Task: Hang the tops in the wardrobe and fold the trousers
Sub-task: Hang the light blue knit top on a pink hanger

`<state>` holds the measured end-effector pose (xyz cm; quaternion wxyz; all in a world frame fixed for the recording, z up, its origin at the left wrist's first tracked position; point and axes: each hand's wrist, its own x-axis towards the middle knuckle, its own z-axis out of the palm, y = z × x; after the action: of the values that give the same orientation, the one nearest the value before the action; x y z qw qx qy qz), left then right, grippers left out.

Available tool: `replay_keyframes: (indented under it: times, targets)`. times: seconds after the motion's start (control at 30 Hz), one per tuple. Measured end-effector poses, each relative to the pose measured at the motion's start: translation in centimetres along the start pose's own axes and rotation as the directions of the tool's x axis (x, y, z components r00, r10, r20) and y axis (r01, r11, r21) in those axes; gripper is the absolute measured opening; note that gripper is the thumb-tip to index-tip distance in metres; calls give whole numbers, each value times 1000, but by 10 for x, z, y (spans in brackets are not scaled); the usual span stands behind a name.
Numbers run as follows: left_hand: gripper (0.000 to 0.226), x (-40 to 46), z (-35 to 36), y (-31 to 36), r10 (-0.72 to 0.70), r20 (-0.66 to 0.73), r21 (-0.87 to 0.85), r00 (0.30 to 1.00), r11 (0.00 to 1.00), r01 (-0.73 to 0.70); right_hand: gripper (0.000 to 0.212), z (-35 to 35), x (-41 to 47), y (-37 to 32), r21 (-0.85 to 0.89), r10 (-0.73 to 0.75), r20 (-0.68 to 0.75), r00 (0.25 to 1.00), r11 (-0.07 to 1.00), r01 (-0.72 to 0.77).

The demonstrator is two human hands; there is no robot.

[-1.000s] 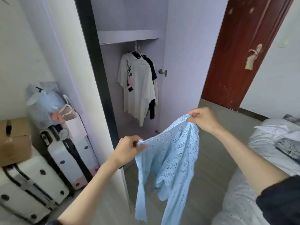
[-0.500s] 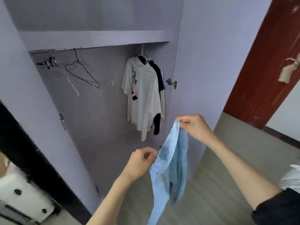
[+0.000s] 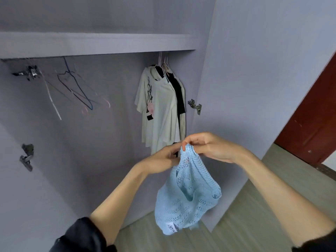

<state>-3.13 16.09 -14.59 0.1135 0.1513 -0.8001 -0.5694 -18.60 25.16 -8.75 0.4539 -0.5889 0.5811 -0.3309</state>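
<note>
Hands now together in front of the wardrobe (image 3: pixel 101 44) opening, no longer spread apart. Right hand (image 3: pixel 211 148) pinching the blue knit top (image 3: pixel 187 197) at its upper edge, fingers curled tight on the knit. Left hand (image 3: pixel 163 160) touching the same bunch; grip there hard to tell, fingers partly hidden. Top now gathered and hanging in a bundle below the hands, not stretched flat. Empty hangers (image 3: pixel 78 91) on the rail, left of the hung shirts (image 3: pixel 160 110). Likely transferring to one hand to free the other for a hanger.

Pale blue openwork knit top (image 3: pixel 187 200), lilac wardrobe (image 3: pixel 94 44), cream printed T-shirt (image 3: pixel 160 113), red-brown door (image 3: pixel 312 124)
</note>
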Motion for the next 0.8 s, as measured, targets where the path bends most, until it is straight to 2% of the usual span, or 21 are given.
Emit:
replay_keyframes:
  times: [0.1, 0.2, 0.3, 0.4, 0.5, 0.63, 0.73, 0.8]
  targets:
    - [32, 25, -17, -14, -42, 49, -44, 998, 998, 44, 21, -28, 27, 7, 71, 49, 25, 998, 996, -51]
    - [17, 46, -45, -33, -71, -19, -30, 997, 997, 70, 20, -53, 56, 14, 97, 108, 66, 992, 989, -114]
    - [12, 65, -81, -41, -73, -134, 26, 988, 997, 77, 22, -71, 92, 16, 29, 131, 60, 990, 991, -133]
    - [14, 84, -123, -51, -48, -214, 68, 976, 996, 64, 23, -84, 137, 9, -139, 106, 71, 992, 986, -96]
    - [22, 90, -140, -57, -34, -197, 98, 980, 994, 54, 21, -86, 164, 2, -298, 59, 54, 997, 954, -40]
    - [28, 106, -158, -68, -62, -225, 160, 972, 982, 100, 18, -88, 202, -13, -399, 28, 128, 991, 917, 26]
    - [19, 115, -174, -80, -70, -290, 268, 954, 951, 151, 21, -91, 225, -20, -410, -5, 212, 977, 907, 93]
    - [18, 117, -185, -85, -86, -343, 259, 935, 949, 182, 21, -95, 241, -22, -394, -3, 259, 966, 913, 109]
